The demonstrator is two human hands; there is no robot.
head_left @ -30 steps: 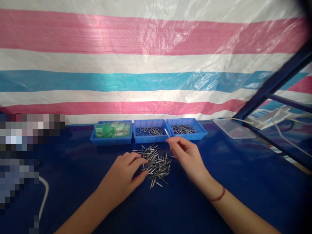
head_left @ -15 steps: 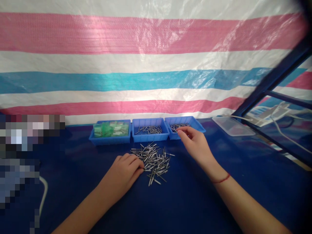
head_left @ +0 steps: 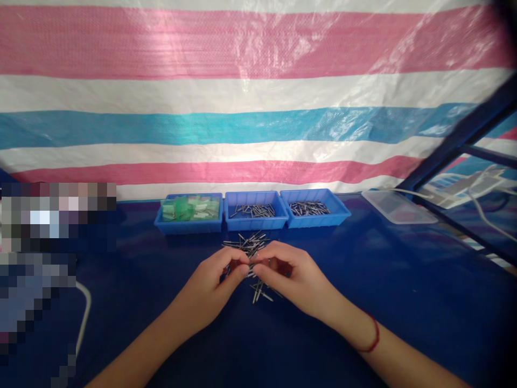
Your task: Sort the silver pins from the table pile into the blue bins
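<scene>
Over a loose pile of silvery blind rivets [head_left: 262,293] on the dark blue table, my two hands meet fingertip to fingertip. My left hand [head_left: 220,275] is closed in a pinch, and my right hand [head_left: 297,275] pinches from the other side. A thin blind rivet seems to lie between the fingertips, mostly covered by them. Behind the pile stand three blue bins in a row. Green and clear small plastic packets [head_left: 189,208] fill the left bin [head_left: 189,227]. Rivets lie in the middle bin [head_left: 256,222] and, more thickly, in the right bin [head_left: 319,220].
A clear plastic lid [head_left: 398,206] lies right of the bins, near a white cable and a dark metal frame [head_left: 444,145]. A striped plastic sheet [head_left: 258,129] hangs behind the table. Another white cable [head_left: 85,307] and a blurred-out area are at left.
My right hand has come from the right bin down to the pile and met my left hand. My left hand has lifted slightly from the pile's edge. The view has shifted a little.
</scene>
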